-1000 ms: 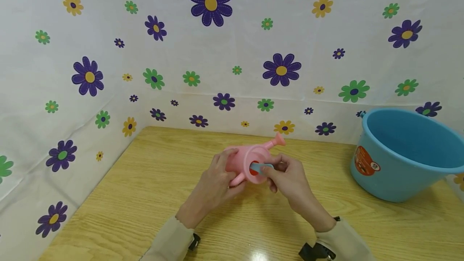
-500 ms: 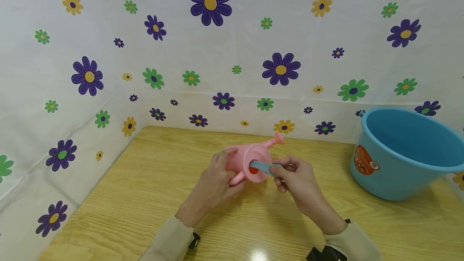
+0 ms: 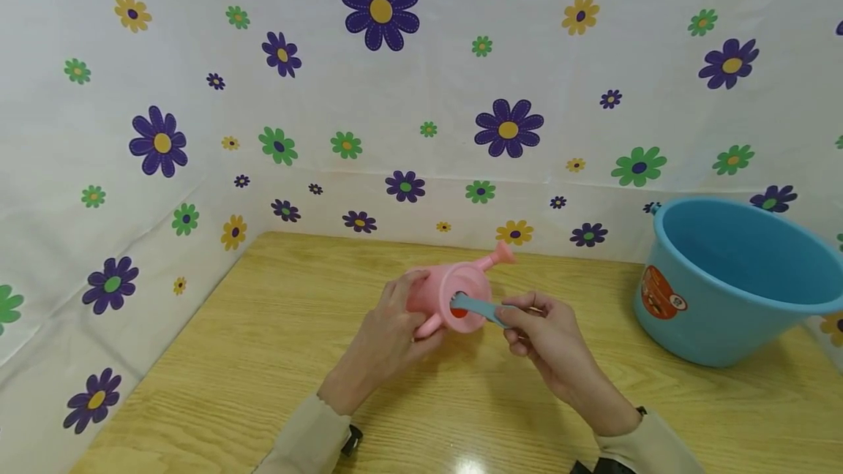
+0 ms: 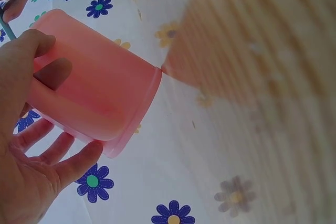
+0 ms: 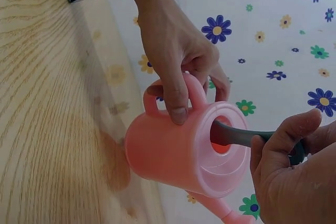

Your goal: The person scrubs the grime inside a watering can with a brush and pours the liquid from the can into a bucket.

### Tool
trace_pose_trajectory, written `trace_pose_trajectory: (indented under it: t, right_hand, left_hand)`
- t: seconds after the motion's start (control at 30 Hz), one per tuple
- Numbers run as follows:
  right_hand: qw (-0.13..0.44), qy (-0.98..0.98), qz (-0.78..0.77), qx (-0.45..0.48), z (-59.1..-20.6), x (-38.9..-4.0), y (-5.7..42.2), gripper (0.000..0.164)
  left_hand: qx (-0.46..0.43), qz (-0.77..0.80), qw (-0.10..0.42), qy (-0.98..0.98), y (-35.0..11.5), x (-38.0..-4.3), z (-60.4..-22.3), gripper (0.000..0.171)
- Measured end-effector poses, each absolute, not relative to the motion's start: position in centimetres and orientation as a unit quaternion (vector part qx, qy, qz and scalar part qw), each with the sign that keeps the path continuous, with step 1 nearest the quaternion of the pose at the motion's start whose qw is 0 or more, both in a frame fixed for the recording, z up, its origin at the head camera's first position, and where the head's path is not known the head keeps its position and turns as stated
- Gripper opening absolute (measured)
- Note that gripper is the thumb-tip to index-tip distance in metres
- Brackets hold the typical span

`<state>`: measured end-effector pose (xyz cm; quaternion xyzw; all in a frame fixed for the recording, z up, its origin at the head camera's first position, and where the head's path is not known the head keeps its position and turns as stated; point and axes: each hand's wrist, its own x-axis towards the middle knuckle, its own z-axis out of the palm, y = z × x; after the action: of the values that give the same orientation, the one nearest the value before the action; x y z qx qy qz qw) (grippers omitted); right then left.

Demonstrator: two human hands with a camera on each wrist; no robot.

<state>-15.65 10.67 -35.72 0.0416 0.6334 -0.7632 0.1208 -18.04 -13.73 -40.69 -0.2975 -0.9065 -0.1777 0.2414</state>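
A pink watering can (image 3: 431,291) lies tipped on its side, its round opening turned toward me and its spout (image 3: 503,253) pointing to the back right. My left hand (image 3: 385,339) holds it by the body and handle; in the right wrist view, the left thumb presses on the can (image 5: 157,150). My right hand (image 3: 549,339) pinches a slim blue handle (image 3: 484,309) that reaches into the can's opening. What sits on the inner end of that handle is mostly hidden, so its kind is unclear. Inside the opening the can looks red-orange.
A large blue bucket (image 3: 698,313) with a red sticker stands on the right of the wooden table (image 3: 276,357). Behind and to the left hangs a white flowered sheet (image 3: 428,79).
My right hand has drawn back to the right and slightly down, and more of the blue handle now shows outside the opening. The left hand and can stay nearly still.
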Motion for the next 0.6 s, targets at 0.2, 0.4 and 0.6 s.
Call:
trace_pose_trajectory:
  t: [0.2,0.4,0.6]
  right_hand:
    - [0.121,0.622,-0.772,0.046,-35.8,-15.7,10.5,0.009]
    - [0.121,0.615,-0.777,0.054,-35.8,-15.9,10.0,0.009]
    - [0.115,0.618,-0.776,0.056,-35.9,-16.1,9.4,0.014]
  left_hand:
    - [-0.294,-0.179,0.235,-0.909,-13.8,-18.0,-40.7,0.040]
    - [-0.291,-0.180,0.234,-0.910,-13.8,-18.1,-40.7,0.039]
    - [-0.294,-0.183,0.240,-0.907,-13.8,-18.1,-40.8,0.040]
